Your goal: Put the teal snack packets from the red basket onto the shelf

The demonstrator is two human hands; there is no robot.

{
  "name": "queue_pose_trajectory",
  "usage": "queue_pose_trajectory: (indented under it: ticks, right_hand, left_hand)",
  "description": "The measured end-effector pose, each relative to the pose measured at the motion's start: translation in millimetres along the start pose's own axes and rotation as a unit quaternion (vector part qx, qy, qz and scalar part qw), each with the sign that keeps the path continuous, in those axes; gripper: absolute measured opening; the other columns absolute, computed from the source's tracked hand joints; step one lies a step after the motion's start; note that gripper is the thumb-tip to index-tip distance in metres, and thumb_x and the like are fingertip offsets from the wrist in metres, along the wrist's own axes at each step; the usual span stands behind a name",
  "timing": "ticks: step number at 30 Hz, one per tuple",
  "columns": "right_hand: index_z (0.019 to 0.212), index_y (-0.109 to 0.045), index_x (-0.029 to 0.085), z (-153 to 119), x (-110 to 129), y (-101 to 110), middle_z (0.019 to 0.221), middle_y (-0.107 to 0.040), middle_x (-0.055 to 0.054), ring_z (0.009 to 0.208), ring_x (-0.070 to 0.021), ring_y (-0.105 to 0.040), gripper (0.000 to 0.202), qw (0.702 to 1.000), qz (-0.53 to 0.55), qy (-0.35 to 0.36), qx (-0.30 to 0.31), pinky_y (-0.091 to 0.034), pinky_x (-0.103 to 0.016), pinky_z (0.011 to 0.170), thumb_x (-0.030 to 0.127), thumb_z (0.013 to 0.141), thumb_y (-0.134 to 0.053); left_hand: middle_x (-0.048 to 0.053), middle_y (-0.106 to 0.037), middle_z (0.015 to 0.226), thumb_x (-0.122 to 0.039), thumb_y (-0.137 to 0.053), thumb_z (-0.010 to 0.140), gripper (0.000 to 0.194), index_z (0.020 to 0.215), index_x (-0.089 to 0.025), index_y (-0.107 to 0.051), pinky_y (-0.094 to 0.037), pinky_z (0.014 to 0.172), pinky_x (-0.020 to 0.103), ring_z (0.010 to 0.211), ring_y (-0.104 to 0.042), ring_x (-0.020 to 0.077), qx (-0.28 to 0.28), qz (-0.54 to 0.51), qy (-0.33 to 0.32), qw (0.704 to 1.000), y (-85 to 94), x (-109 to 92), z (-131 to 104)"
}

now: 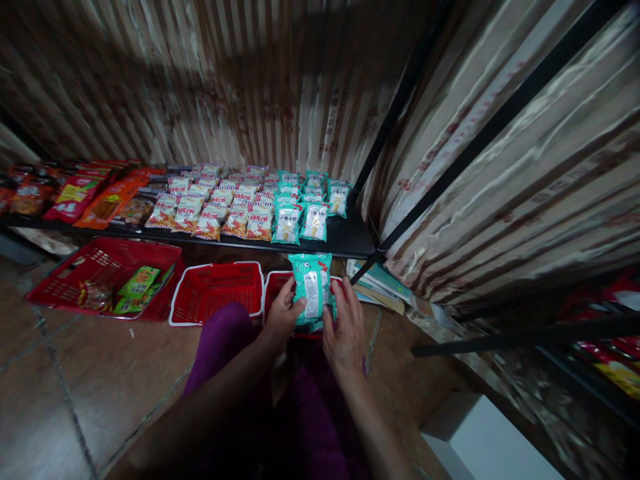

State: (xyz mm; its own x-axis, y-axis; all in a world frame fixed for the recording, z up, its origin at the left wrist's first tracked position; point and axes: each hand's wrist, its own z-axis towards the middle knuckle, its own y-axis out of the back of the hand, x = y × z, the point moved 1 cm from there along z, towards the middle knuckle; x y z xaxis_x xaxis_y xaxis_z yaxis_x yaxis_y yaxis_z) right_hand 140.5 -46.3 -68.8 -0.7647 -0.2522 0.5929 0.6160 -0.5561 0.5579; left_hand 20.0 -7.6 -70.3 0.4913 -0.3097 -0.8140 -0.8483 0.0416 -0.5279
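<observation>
A teal snack bag [311, 287], its printed back with a white label facing me, is held upright over a red basket between my knees. My left hand [284, 313] grips the bag's left side, with the thumb across its front. At the bag's right edge is my right hand [346, 327], its fingers stretched and apart and its thumb by the lower corner. More teal packaging shows below the bag, in the basket, mostly hidden by my hands. Ahead on the low black shelf stand matching teal bags [315, 221] in rows.
White-and-orange snack bags [260, 221] fill the shelf's middle, with orange packs [113, 199] farther left. A red basket [220, 293] and another with green packets [137, 290] stand on the tiled floor. A black rack post [400, 230] rises right; a white box [493, 440] sits lower right.
</observation>
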Motion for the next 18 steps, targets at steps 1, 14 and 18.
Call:
queue_pose_trajectory:
  ticks: [1, 14, 18]
  right_hand:
    - [0.141, -0.037, 0.031, 1.1, 0.1, 0.4, 0.149, -0.034, -0.005, 0.137, -0.0234, -0.031, 0.052, 1.0, -0.006, 0.027, 0.01, -0.031, -0.049, 0.11, 0.019, 0.09, -0.042]
    - [0.143, -0.031, 0.03, -4.4, -13.7, -7.0, 0.149, -0.033, 0.002, 0.137, -0.0165, -0.032, 0.074, 0.993, 0.052, 0.048, 0.097, -0.031, -0.043, 0.113, -0.002, 0.076, -0.031]
    - [0.141, -0.036, 0.028, -3.9, -12.1, -6.8, 0.148, -0.036, 0.002, 0.136, -0.0162, -0.034, 0.064, 0.989, 0.104, 0.015, 0.106, -0.029, -0.041, 0.114, 0.006, 0.081, -0.036]
  left_hand:
    - [0.013, -0.06, 0.125, -0.033, -0.078, 0.062, 0.083, 0.136, -0.019, -0.042, -0.05, 0.086, 0.033, 0.102, -0.063, 0.0246, 0.004, 0.001, 0.001, 1.0, -1.9, -0.4, -0.4]
    - [0.015, -0.044, 0.142, -0.027, -0.08, 0.06, 0.086, 0.137, -0.019, -0.041, -0.045, 0.098, 0.038, 0.123, -0.05, 0.0282, 0.024, -0.005, -0.006, 1.0, -6.3, -3.5, -9.8]
    - [0.015, -0.046, 0.14, -0.028, -0.079, 0.063, 0.083, 0.137, -0.018, -0.042, -0.047, 0.095, 0.034, 0.119, -0.053, 0.0258, 0.026, 0.006, -0.017, 1.0, -6.7, -6.6, -14.4]
